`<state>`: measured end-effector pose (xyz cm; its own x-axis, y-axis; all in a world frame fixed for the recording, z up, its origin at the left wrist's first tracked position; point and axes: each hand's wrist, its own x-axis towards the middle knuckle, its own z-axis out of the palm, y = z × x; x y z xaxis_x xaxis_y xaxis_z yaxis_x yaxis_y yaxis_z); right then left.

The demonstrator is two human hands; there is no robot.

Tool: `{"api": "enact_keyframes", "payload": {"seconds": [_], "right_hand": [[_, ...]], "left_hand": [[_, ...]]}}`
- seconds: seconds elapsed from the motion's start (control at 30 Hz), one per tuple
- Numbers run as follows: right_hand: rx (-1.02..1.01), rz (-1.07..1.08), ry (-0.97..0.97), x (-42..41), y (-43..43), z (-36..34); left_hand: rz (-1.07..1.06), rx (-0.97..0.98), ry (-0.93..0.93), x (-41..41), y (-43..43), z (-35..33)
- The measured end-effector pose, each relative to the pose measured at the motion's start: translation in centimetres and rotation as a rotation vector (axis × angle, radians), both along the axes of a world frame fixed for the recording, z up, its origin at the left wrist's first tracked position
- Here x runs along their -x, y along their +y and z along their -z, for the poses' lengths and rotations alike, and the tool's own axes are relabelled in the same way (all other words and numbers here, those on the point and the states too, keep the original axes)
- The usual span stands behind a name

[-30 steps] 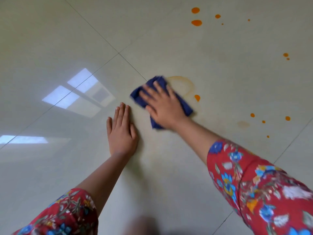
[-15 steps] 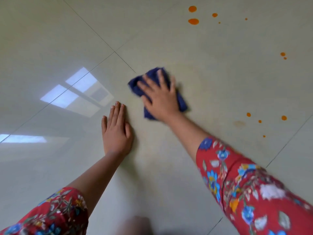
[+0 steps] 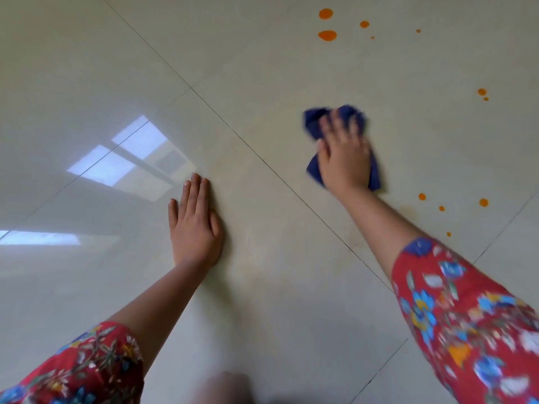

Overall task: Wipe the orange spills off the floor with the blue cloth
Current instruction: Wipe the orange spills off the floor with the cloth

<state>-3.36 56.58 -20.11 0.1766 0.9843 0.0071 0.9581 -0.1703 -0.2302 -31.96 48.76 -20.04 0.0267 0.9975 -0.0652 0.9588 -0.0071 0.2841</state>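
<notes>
Head view. Wipes farther right than half a second ago: right hand (image 3: 344, 158) and blue cloth (image 3: 315, 123) now well apart from the left hand (image 3: 195, 225), on the other side of the diagonal grout line (image 3: 262, 161). No trace left of the orange ring and the drop beside it seen a second ago at the cloth's edge. Keeps the left hand planted in the same spot as before.

Presses the cloth onto the floor (image 3: 262, 301) with the right hand, palm down, fingers spread and roughly straight over the bunched fabric, all of it blurred by motion. Leaves cloth showing past the fingertips, at the thumb side and beside the wrist on the outer side.

Rests the left hand flat on the tile, fingers straight and close together, thumb a little apart, nothing in it.

Leaves orange spills unwiped in three groups, none touching the cloth:
- far drops (image 3: 327, 35) well beyond the fingertips, near the top edge
- a small pair (image 3: 481, 91) off to the right
- near drops (image 3: 483, 202) just right of the wrist, the closest of them near the cloth's rear corner

Shows a faint yellowish smear (image 3: 408, 212) on the tile beside the right forearm, a window reflection (image 3: 131, 153) on the glossy floor left of the left hand, and red floral sleeves (image 3: 466, 316) on both arms.
</notes>
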Motion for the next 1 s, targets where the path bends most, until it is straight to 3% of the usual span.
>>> {"api": "enact_keyframes", "payload": {"seconds": [0.03, 0.1, 0.2, 0.3, 0.4, 0.47, 0.6, 0.67, 0.77, 0.9, 0.93, 1.0], "right_hand": [[0.035, 0.162, 0.01, -0.5, 2.1, -0.2], [0.075, 0.207, 0.017, 0.8, 5.3, -0.9], [0.069, -0.181, -0.045, 5.6, 6.7, -0.9], [0.037, -0.586, -0.07, 11.1, 2.5, 0.0], [0.034, -0.744, -0.047, 11.8, 0.2, 0.3], [0.021, -0.62, 0.007, 9.6, 2.0, -0.2], [0.057, 0.102, -0.015, -1.6, 4.3, 0.2], [0.064, 0.33, 0.006, -5.9, 3.1, -0.3], [0.042, 0.21, -0.049, -4.2, -0.2, -0.3], [0.027, -0.466, -0.07, 1.8, -8.0, -0.2], [0.037, -0.523, -0.067, 1.2, -8.0, -0.1], [0.016, -0.326, -0.071, -0.2, -6.3, 0.0]], "left_hand": [[0.002, -0.003, 0.004, 0.0, 0.0, 0.0], [0.008, -0.001, 0.008, 0.0, 0.1, -0.1], [0.018, 0.0, 0.008, 0.1, 0.0, -0.2], [0.005, -0.014, -0.012, 0.2, 0.2, -0.1], [0.014, -0.016, -0.029, 0.3, 0.3, -0.1], [0.023, -0.005, -0.034, 0.5, 0.0, -0.3], [0.113, -0.008, -0.034, 0.1, -0.4, -0.6], [0.189, -0.01, -0.021, 0.0, -0.3, -0.6], [0.219, 0.0, -0.001, -0.1, -0.2, -0.4], [0.228, -0.003, -0.013, 0.1, 0.0, -0.4], [0.22, -0.008, -0.028, 0.0, 0.0, -0.4], [0.202, -0.013, -0.048, -0.1, -0.2, -0.4]]}}
